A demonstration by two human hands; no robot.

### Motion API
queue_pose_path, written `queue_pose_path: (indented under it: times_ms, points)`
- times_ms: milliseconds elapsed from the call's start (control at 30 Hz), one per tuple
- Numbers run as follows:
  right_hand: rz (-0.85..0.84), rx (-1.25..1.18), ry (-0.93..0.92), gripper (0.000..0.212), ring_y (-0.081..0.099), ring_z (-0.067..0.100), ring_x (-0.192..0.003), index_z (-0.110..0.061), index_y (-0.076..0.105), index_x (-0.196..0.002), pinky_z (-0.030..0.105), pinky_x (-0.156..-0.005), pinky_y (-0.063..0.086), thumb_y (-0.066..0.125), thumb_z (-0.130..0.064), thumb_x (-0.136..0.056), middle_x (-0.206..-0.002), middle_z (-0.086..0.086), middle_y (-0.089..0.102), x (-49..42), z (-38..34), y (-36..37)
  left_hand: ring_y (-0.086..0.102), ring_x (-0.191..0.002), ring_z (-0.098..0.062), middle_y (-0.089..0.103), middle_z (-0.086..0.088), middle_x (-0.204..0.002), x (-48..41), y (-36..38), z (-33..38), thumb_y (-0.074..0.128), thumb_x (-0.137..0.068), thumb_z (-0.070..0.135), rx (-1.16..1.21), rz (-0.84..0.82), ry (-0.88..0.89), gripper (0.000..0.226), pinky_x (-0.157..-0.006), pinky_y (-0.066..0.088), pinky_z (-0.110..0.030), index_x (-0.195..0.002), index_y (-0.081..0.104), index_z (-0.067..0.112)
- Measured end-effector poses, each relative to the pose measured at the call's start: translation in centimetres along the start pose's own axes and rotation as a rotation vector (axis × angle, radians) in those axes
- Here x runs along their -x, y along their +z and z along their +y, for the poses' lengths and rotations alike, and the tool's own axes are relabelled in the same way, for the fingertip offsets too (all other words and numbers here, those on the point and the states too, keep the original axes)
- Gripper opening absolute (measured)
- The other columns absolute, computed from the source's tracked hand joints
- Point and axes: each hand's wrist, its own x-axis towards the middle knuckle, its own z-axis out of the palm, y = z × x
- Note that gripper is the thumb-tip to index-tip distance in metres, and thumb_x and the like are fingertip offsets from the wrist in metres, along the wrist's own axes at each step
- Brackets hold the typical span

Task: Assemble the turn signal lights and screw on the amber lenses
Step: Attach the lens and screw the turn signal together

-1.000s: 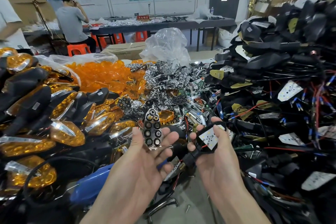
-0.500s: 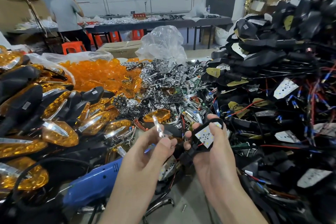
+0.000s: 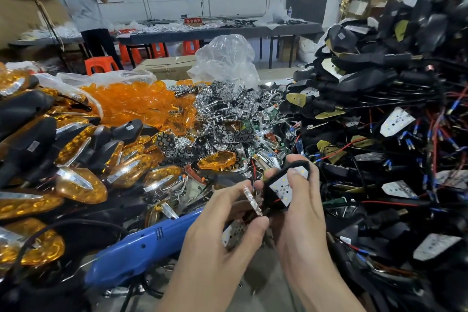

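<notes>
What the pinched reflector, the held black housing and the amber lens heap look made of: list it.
Reflector: likely chrome-plated plastic, mirror-bright glints. Housing: probably moulded plastic, matte black, dull sheen. Amber lenses: translucent glossy plastic, apparently; light shows through.

Left hand (image 3: 224,234) pinching; right hand (image 3: 300,218) curled in a grip.

chrome reflector (image 3: 252,200) edge-on beside black housing (image 3: 283,189) with white board
</notes>
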Motion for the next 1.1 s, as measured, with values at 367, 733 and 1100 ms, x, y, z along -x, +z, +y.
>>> queue_pose_path:
  times_ms: [367,733,1100]
  points:
    - [-0.050,0.276,-0.207,0.021,0.065,0.004,-0.078,-0.037,0.060,-0.104,0.016,-0.070,0.052,0.042,-0.027,-0.098,-0.087,-0.006,0.069,0.2,0.5,-0.1,0.052,-0.109,0.014,0.050,0.031,-0.120,-0.3,0.3,0.7,0.049,-0.091,0.060,-0.276,0.044,0.120,0.049,-0.084,0.036,0.000,-0.136,0.050,0.041]
    - [-0.018,0.366,-0.178,0.021,0.056,0.011,-0.084,-0.041,0.063,-0.102,0.039,-0.082,0.046,0.046,-0.033,-0.092,-0.096,-0.014,0.065,0.3,0.8,-0.1,0.050,-0.090,0.011,0.046,0.022,-0.098,-1.1,0.7,1.2,0.045,-0.090,0.055,-0.361,0.034,0.131,0.053,-0.073,0.035,0.000,-0.135,0.057,0.029]
    - [-0.056,0.305,-0.088,0.022,0.059,0.021,-0.093,-0.038,0.064,-0.108,0.044,-0.085,0.047,0.053,-0.045,-0.090,-0.109,0.006,0.065,0.2,0.9,-0.3,0.052,-0.087,0.005,0.043,0.022,-0.100,-0.8,1.9,0.9,0.034,-0.090,0.061,-0.378,0.057,0.108,0.052,-0.073,0.041,-0.015,-0.137,0.043,0.040]
